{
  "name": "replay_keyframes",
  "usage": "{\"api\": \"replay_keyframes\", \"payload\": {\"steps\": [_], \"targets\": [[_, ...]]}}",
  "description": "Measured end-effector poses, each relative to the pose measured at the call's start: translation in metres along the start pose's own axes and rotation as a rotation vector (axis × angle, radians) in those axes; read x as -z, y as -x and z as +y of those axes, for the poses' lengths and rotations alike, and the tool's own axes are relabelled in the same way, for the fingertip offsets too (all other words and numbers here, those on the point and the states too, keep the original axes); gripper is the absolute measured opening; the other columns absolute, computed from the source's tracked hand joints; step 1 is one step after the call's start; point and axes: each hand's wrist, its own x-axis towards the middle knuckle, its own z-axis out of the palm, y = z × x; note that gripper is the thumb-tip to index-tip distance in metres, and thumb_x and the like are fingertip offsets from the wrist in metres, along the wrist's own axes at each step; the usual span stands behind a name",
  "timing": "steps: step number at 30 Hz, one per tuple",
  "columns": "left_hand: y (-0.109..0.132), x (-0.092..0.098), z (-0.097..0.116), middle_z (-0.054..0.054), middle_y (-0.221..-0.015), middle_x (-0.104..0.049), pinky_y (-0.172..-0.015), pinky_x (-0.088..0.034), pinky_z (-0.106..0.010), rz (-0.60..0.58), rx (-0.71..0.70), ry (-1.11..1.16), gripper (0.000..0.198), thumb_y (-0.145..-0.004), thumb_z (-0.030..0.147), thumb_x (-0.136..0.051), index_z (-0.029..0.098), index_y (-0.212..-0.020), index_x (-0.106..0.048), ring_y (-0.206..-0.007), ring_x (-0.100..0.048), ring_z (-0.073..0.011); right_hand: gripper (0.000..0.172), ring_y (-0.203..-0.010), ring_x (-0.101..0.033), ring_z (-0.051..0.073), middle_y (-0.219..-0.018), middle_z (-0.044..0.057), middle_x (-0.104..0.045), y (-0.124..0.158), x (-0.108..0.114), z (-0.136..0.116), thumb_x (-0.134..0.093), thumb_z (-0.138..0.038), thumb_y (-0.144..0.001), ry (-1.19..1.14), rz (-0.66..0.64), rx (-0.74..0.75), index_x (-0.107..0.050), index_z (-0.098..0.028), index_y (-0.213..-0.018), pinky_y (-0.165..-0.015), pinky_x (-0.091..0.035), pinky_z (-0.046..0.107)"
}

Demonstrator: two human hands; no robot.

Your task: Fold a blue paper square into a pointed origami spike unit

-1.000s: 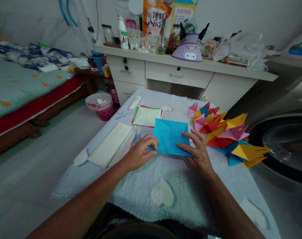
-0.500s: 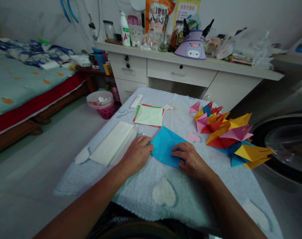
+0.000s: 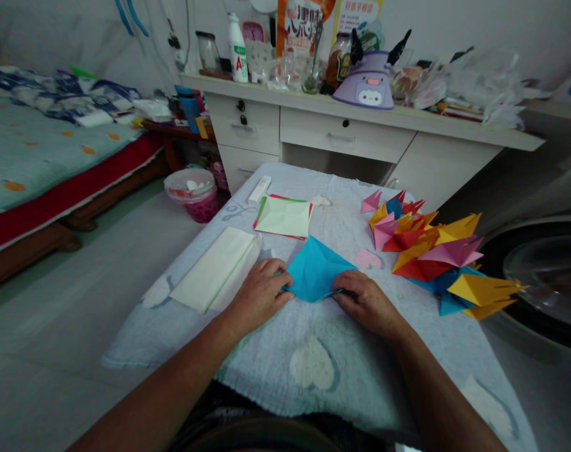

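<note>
Between my hands lies a creased sheet of blue origami paper point(image 3: 316, 270), one corner pointing away from me. My left hand point(image 3: 261, 290) pinches its left corner between thumb and fingers. At the right corner, my right hand point(image 3: 365, 300) grips the paper the same way, thumb below and fingers curled. Just beyond is a small stack of square paper point(image 3: 284, 216), pale green on top with red and green edges beneath. Left of my left hand rests a folded pale paper packet point(image 3: 214, 267).
Several folded paper cranes point(image 3: 426, 245) in yellow, red, pink and blue crowd the table's right side. A small white box point(image 3: 260, 190) sits near the far left edge of the cloth-covered table point(image 3: 309, 370). Behind stands a white desk point(image 3: 346, 138); a pink bin point(image 3: 194, 194) is on the floor.
My right hand has shifted from the paper's near right part to its right corner. The blue paper's near edge has drawn up, and my left thumb now shows at the left corner.
</note>
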Motion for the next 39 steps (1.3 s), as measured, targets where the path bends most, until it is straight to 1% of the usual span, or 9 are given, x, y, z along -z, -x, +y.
{"api": "replay_keyframes", "payload": {"steps": [3,7,10,14,20,27,32,36,39], "targets": [[-0.001,-0.003,-0.002,-0.006,-0.111,-0.055,-0.096,-0.045,-0.045,0.047,0.008,0.002,0.002,-0.083,0.019,-0.069,0.021,-0.084,-0.069,-0.109,-0.05,-0.0248,0.009,-0.081,-0.062,0.019,-0.084,0.004,-0.068,0.0,0.0,-0.001,-0.057,-0.018,-0.088,0.006,0.016,-0.031,-0.065,-0.02,-0.089,-0.077,-0.047,0.033],[-0.002,-0.003,-0.003,-0.006,-0.112,-0.055,-0.094,-0.046,-0.045,0.085,-0.021,-0.029,0.005,-0.084,0.017,-0.068,0.021,-0.081,-0.069,-0.109,-0.049,-0.0251,0.005,-0.082,-0.059,0.02,-0.084,0.004,-0.065,0.001,0.002,0.002,-0.06,-0.019,-0.087,0.089,0.017,-0.036,-0.065,-0.021,-0.086,-0.076,-0.044,0.034],[-0.002,-0.001,-0.002,-0.006,-0.11,-0.056,-0.095,-0.045,-0.047,0.082,-0.044,-0.069,0.006,-0.084,0.016,-0.067,0.02,-0.08,-0.069,-0.109,-0.048,-0.026,0.007,-0.082,-0.058,0.02,-0.083,0.004,-0.065,0.002,0.004,0.003,-0.06,-0.02,-0.088,0.119,-0.037,-0.032,-0.066,-0.021,-0.085,-0.077,-0.043,0.035],[-0.001,0.0,0.0,-0.006,-0.108,-0.057,-0.096,-0.044,-0.048,0.065,-0.051,-0.072,0.007,-0.084,0.017,-0.067,0.02,-0.077,-0.067,-0.109,-0.047,-0.0264,0.01,-0.078,-0.056,0.019,-0.08,0.003,-0.063,0.002,0.002,0.001,-0.059,-0.023,-0.089,0.118,-0.082,-0.084,-0.065,-0.02,-0.082,-0.074,-0.042,0.034],[0.001,-0.003,-0.001,-0.005,-0.105,-0.056,-0.098,-0.044,-0.047,0.082,-0.042,-0.019,0.006,-0.087,0.02,-0.062,0.02,-0.082,-0.065,-0.108,-0.047,-0.0248,0.024,-0.076,-0.052,0.019,-0.077,0.004,-0.058,0.001,-0.007,0.003,-0.053,-0.029,-0.093,0.128,-0.005,-0.177,-0.057,-0.019,-0.072,-0.071,-0.041,0.034],[-0.002,-0.008,0.001,-0.006,-0.099,-0.056,-0.094,-0.045,-0.046,0.078,0.009,-0.051,0.008,-0.089,0.02,-0.06,0.018,-0.081,-0.063,-0.101,-0.048,-0.0237,0.022,-0.089,-0.054,0.023,-0.093,0.008,-0.059,0.0,-0.02,0.01,-0.061,-0.028,-0.086,0.15,0.094,-0.294,-0.055,-0.019,-0.066,-0.081,-0.044,0.041],[-0.003,-0.013,0.001,-0.007,-0.098,-0.055,-0.092,-0.046,-0.045,0.095,0.028,-0.111,0.008,-0.09,0.021,-0.059,0.017,-0.084,-0.062,-0.1,-0.049,-0.0239,0.025,-0.088,-0.054,0.023,-0.094,0.007,-0.06,0.001,-0.026,0.014,-0.067,-0.028,-0.079,0.211,0.173,-0.291,-0.053,-0.02,-0.06,-0.081,-0.042,0.042],[-0.004,-0.016,0.003,-0.007,-0.097,-0.055,-0.09,-0.046,-0.045,0.098,0.059,-0.204,0.009,-0.089,0.024,-0.061,0.017,-0.084,-0.061,-0.101,-0.05,-0.0255,0.026,-0.088,-0.054,0.023,-0.094,0.007,-0.061,0.002,-0.029,0.016,-0.069,-0.028,-0.077,0.247,0.197,-0.307,-0.054,-0.02,-0.058,-0.08,-0.041,0.042],[-0.004,-0.015,0.008,-0.009,-0.103,-0.056,-0.09,-0.046,-0.046,0.159,0.084,-0.266,0.007,-0.085,0.024,-0.066,0.018,-0.087,-0.062,-0.105,-0.049,-0.0287,0.026,-0.087,-0.053,0.023,-0.093,0.006,-0.06,0.002,-0.031,0.016,-0.069,-0.026,-0.077,0.269,0.213,-0.31,-0.054,-0.02,-0.057,-0.078,-0.04,0.041]]}}
